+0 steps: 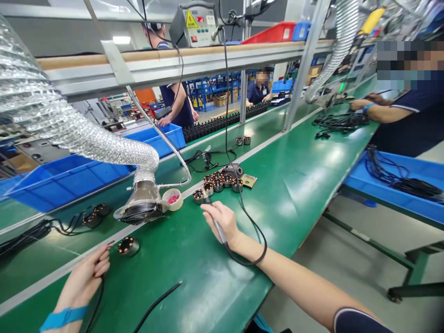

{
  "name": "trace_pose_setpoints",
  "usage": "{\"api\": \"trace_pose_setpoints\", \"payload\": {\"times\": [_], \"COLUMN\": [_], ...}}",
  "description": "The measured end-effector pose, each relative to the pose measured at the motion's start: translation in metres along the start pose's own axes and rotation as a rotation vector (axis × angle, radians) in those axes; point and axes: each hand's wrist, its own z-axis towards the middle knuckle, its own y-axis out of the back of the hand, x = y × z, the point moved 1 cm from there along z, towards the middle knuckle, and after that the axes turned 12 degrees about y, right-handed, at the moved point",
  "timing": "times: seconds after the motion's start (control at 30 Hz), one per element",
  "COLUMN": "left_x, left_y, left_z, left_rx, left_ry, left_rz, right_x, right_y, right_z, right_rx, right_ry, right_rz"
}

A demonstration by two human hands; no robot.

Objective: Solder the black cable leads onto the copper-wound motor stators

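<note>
My left hand (85,275), with a blue wristband, pinches the stripped end of a black cable (99,303). Those wire ends sit just left of a single motor stator (128,246) with copper windings, on the green bench. My right hand (224,224) is wrapped round a soldering iron (219,231), whose cord loops over my wrist. Its blurred tip points toward a group of several stators (218,182); whether it touches one I cannot tell. Another black cable (157,303) lies in front with its end bare.
A fume hood (142,203) on a foil duct (86,138) hangs over the bench beside a tape roll (172,200). Blue bins (69,182) stand behind the rail. A soldering station (197,27) sits on the shelf. At right a co-worker (409,111) handles cables (342,122).
</note>
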Motion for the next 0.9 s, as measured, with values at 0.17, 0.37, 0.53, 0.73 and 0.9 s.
{"api": "trace_pose_setpoints", "payload": {"times": [0.17,0.37,0.53,0.73,0.9], "left_x": [-0.010,0.000,0.025,0.091,0.122], "left_y": [0.016,0.025,0.024,0.005,0.015], "left_z": [0.016,-0.015,-0.078,-0.133,-0.136], "left_rx": [-0.145,-0.362,-0.241,-0.286,-0.360], "left_ry": [-0.037,-0.287,-0.491,-0.679,-0.895], "left_rz": [-0.033,-0.171,0.048,0.973,1.252], "right_x": [-0.054,-0.088,-0.083,-0.064,-0.052], "right_y": [-0.002,-0.020,-0.048,-0.070,-0.087], "right_z": [-0.009,-0.003,-0.005,-0.003,0.002], "right_rx": [0.232,0.292,0.257,0.125,0.058], "right_ry": [-0.035,0.012,0.029,-0.178,-0.311], "right_rz": [-0.168,-0.056,0.039,0.183,0.262]}}
